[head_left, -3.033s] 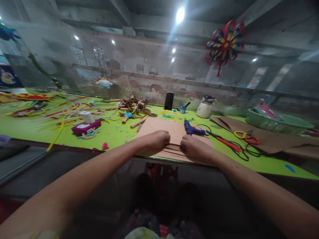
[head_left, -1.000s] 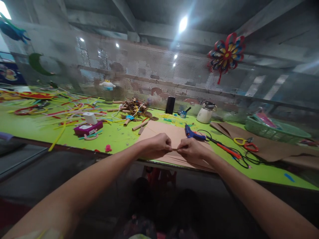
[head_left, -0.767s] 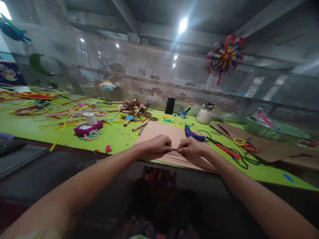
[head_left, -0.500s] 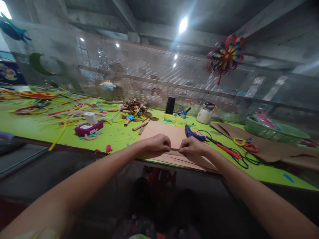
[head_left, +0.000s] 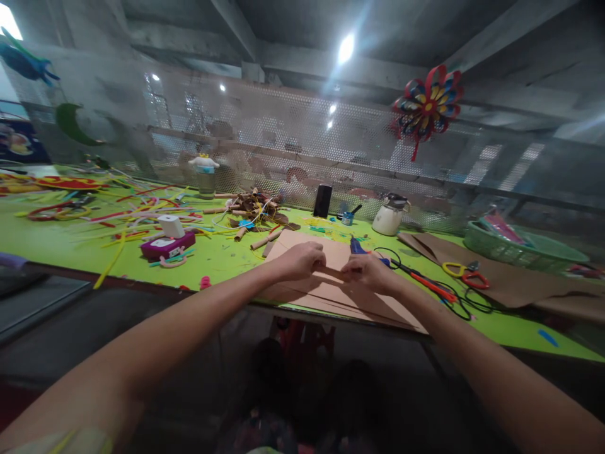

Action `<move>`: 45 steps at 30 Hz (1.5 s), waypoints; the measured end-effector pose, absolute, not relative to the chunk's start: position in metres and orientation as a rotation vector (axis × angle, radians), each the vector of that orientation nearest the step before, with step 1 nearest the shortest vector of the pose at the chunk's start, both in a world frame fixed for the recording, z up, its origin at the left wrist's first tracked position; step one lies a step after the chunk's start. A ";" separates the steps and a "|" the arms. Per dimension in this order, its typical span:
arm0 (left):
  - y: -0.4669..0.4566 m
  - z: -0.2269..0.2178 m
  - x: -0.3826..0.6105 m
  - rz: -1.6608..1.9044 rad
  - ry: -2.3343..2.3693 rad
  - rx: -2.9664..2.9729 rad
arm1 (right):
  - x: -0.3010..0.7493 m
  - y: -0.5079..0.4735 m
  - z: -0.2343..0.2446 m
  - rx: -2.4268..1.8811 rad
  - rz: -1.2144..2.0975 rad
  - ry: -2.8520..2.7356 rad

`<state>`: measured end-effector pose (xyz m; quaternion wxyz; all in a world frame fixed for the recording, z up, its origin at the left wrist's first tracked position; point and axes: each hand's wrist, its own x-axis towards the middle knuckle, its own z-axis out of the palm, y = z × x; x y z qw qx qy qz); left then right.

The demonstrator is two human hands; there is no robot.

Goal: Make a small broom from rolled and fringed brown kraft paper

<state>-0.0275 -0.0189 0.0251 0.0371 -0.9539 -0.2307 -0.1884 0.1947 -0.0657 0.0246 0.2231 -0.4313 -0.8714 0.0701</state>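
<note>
Left hand (head_left: 305, 260) and right hand (head_left: 371, 272) pinch a narrow brown paper strip (head_left: 333, 273), which spans the gap between them over the stacked paper sheets (head_left: 333, 247) on the desk (head_left: 227, 255). Its long axis runs left to right, right end angled slightly toward the person.

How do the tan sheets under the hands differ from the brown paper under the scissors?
Colour: the tan sheets are paler, the brown paper darker. Place: the tan sheets lie beneath the left hand and right hand; the brown paper farther right, beneath the scissors. Both rest on the green table.
</note>
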 end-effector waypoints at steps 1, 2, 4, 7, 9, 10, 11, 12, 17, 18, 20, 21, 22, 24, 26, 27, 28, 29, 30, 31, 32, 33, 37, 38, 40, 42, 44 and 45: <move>-0.019 0.028 -0.028 -0.600 -0.645 -2.810 | 0.194 -0.066 0.027 -1.173 0.041 -2.393; -0.020 0.030 -0.028 -0.608 -0.587 -2.707 | 0.192 -0.066 0.028 -1.154 -0.116 -2.379; -0.025 0.032 -0.030 -0.594 -0.484 -2.576 | 0.189 -0.069 0.029 -1.126 -0.392 -2.366; -0.034 0.026 -0.035 -0.528 -0.372 -2.561 | 0.182 -0.080 0.020 -1.086 -0.586 -2.475; -0.041 0.020 -0.038 -0.471 -0.308 -2.623 | 0.178 -0.090 0.010 -1.050 -0.588 -2.544; -0.043 0.017 -0.038 -0.452 -0.295 -2.660 | 0.176 -0.094 0.004 -1.031 -0.565 -2.562; -0.046 0.014 -0.039 -0.440 -0.296 -2.696 | 0.174 -0.098 0.000 -1.031 -0.539 -2.559; -0.048 0.012 -0.038 -0.434 -0.311 -2.730 | 0.174 -0.101 -0.004 -1.035 -0.509 -2.552; -0.055 0.009 -0.036 -0.521 -0.464 -2.873 | 0.174 -0.106 -0.006 -1.067 -0.368 -2.530; -0.054 0.009 -0.036 -0.549 -0.499 -2.913 | 0.174 -0.105 -0.005 -1.071 -0.340 -2.528; -0.052 0.008 -0.035 -0.575 -0.583 -3.004 | 0.174 -0.104 -0.003 -1.080 -0.272 -2.516; -0.050 0.007 -0.034 -0.581 -0.634 -3.045 | 0.174 -0.103 -0.002 -1.083 -0.223 -2.505; -0.048 0.005 -0.033 -0.584 -0.687 -3.079 | 0.175 -0.102 -0.002 -1.089 -0.159 -2.485; -0.044 0.003 -0.031 -0.592 -0.786 -3.120 | 0.177 -0.099 -0.003 -1.127 0.002 -2.412; -0.042 0.001 -0.029 -0.582 -0.876 -3.148 | 0.179 -0.096 -0.004 -1.214 0.164 -2.318; -0.041 0.001 -0.029 -0.560 -0.918 -3.163 | 0.181 -0.093 -0.004 -1.266 0.231 -2.280; -0.041 0.002 -0.029 -0.535 -0.957 -3.177 | 0.182 -0.091 -0.004 -1.317 0.288 -2.255; -0.041 0.003 -0.030 -0.514 -0.991 -3.185 | 0.183 -0.089 -0.003 -1.360 0.339 -2.242; -0.041 0.004 -0.031 -0.492 -1.019 -3.192 | 0.184 -0.086 -0.002 -1.391 0.390 -2.241; -0.041 0.005 -0.032 -0.471 -1.041 -3.193 | 0.185 -0.083 -0.001 -1.408 0.441 -2.250; -0.040 0.006 -0.033 -0.450 -1.056 -3.193 | 0.186 -0.080 0.001 -1.413 0.490 -2.265; -0.038 0.007 -0.034 -0.426 -1.062 -3.194 | 0.187 -0.077 0.003 -1.407 0.538 -2.286; -0.030 0.005 -0.038 -0.382 -1.002 -3.230 | 0.189 -0.067 0.012 -1.369 0.712 -2.389; -0.029 0.005 -0.039 -0.382 -0.986 -3.245 | 0.190 -0.065 0.014 -1.373 0.749 -2.402; -0.028 0.007 -0.039 -0.373 -0.977 -3.267 | 0.190 -0.062 0.017 -1.388 0.805 -2.417; -0.030 0.010 -0.037 -0.348 -0.984 -3.268 | 0.191 -0.060 0.018 -1.392 0.831 -2.431; -0.034 0.015 -0.033 -0.320 -1.002 -3.254 | 0.191 -0.059 0.018 -1.393 0.831 -2.447; -0.036 0.017 -0.031 -0.309 -1.012 -3.248 | 0.191 -0.058 0.018 -1.398 0.827 -2.453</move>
